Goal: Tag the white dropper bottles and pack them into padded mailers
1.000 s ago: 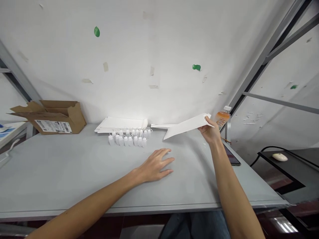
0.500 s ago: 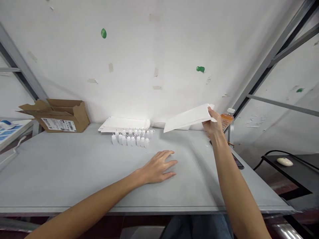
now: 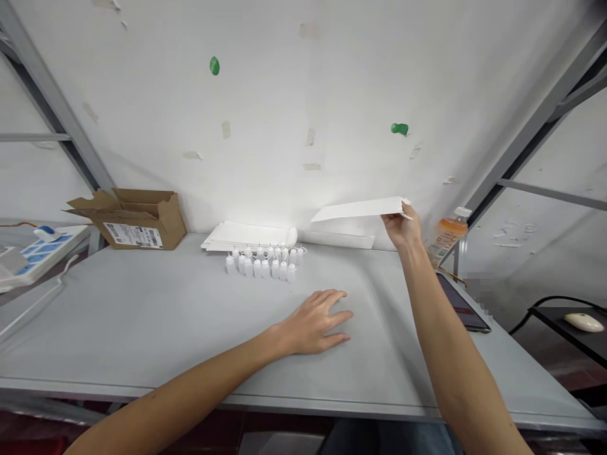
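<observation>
My right hand (image 3: 402, 226) is raised above the back of the table, closed on the near end of a flat white envelope (image 3: 358, 208), which is tilted almost edge-on to me. Below it, against the wall, lies another flat white piece (image 3: 348, 240). My left hand (image 3: 317, 322) rests on the grey tabletop with fingers spread, holding nothing. Beyond that hand stand small white dropper bottles (image 3: 265, 268), several in rows. Just behind them lies a stack of flat white envelopes (image 3: 244, 235).
An open cardboard box (image 3: 142, 221) with a label stands at the back left. An orange drink bottle (image 3: 446, 237) and a dark tablet or phone (image 3: 467, 309) are to the right of my right arm. A power strip (image 3: 42, 253) lies far left, a white mouse (image 3: 584, 322) far right.
The envelope in my right hand has gone from slanting down leftward to nearly level. My left hand stays spread on the table. The whole view has shifted slightly left.
</observation>
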{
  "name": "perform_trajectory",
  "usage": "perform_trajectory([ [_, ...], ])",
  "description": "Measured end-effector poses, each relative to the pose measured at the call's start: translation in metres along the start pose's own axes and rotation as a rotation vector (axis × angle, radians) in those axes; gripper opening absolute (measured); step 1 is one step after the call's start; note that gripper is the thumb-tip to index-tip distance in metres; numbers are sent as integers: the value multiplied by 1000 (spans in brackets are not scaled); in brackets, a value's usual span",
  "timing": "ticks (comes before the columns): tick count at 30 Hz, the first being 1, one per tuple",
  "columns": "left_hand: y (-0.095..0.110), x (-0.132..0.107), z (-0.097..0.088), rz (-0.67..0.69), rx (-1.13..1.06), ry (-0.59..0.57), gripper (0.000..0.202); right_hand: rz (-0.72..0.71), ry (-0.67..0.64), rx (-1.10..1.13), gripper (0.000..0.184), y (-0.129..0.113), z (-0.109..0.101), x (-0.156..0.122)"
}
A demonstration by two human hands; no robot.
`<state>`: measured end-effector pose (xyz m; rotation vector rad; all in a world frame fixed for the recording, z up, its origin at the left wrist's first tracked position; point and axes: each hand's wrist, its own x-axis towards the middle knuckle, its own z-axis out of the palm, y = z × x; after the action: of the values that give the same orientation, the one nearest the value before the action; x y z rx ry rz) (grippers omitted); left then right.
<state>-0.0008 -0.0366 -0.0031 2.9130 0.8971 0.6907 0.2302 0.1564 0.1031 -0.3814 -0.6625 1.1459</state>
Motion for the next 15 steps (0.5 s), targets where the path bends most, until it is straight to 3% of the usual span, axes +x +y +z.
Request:
perform_trajectory([
  [5, -5, 1, -4, 26, 106, 58, 31, 49, 87, 38, 19, 1, -13, -7],
  [9, -15, 16, -25, -62, 253, 171, 25, 36, 134, 86, 20, -9, -24, -13],
  [11, -25, 35, -41, -145, 341, 136, 23, 31, 138, 108, 18, -15, -30, -14],
  [15, -65, 93, -70, -334, 509, -100, 19, 19, 166, 151, 17, -23, -42, -14],
])
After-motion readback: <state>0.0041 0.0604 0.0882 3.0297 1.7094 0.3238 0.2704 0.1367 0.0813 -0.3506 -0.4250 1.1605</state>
